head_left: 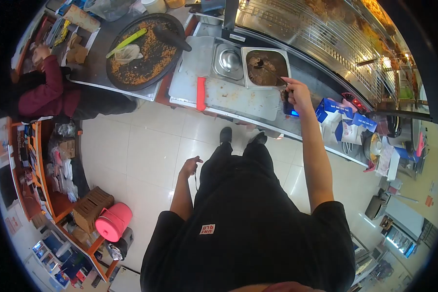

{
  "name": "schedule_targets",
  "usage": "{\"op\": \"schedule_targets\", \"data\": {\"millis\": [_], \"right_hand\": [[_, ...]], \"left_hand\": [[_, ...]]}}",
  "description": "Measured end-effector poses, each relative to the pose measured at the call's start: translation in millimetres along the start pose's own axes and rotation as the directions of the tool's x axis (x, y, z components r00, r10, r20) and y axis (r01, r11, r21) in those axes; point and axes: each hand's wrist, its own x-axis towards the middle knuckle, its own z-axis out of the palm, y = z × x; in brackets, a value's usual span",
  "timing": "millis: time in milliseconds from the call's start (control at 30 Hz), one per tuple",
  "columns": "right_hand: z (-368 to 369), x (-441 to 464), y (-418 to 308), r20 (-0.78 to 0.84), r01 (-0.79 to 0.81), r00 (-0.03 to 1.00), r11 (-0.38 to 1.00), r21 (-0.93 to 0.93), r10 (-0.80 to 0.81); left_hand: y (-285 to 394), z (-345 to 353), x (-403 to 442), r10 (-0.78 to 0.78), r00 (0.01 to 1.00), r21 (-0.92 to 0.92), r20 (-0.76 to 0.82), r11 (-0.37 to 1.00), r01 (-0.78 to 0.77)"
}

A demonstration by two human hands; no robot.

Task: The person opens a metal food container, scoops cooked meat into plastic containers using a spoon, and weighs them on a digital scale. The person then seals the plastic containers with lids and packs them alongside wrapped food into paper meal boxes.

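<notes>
Spoon (275,75) down in the pan (244,68), its dark bowl sitting among the brown stew (268,77), and the right hand (299,95) has it by the far end, fingers closed around the handle. Sensible hold, that: the long handle slants across the pan's corner, so the knuckles sit outside the rim, away from the sauce. And over to the left hand (190,167), hanging low near the hip, well apart from the counter! Fingers partly curled; a thin dark strip (196,180) dangles beneath, but whether they grip it, I can't tell.

Look at the layout: pan tight against the glass cabinet (277,22), probably to leave the near side for working, with a square steel lid (228,62) just beside it. A red handle (201,94) pokes over the edge of the white board (231,101), handy to grab, I'd say.

Across the counter, smears and crumbs on that board; further left, a big black tray (113,73) scattered with crumbs, a green handle (127,43) and a crumpled plastic bag (127,54) lying in it. A small blue display (294,113) glows below the right wrist, and blue-and-white boxes (337,108) crowd the right end. Pale tiles (151,143) underfoot, a pink bucket (114,223) beside a brown crate (93,209), and at far left a co-worker in a maroon sleeve (52,87).
</notes>
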Motion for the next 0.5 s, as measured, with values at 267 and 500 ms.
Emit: {"op": "schedule_targets", "data": {"millis": [267, 500], "right_hand": [[-11, -7, 34, -0.126, 0.330, 0.872, 0.757, -0.564, -0.474], [-12, -19, 21, -0.128, 0.245, 0.948, 0.925, -0.292, -0.291]], "left_hand": [[-7, 0, 9, -0.024, 1.000, 0.026, 0.014, 0.999, 0.023], [11, -10, 19, -0.007, 1.000, 0.034, 0.030, 0.999, 0.006]]}}
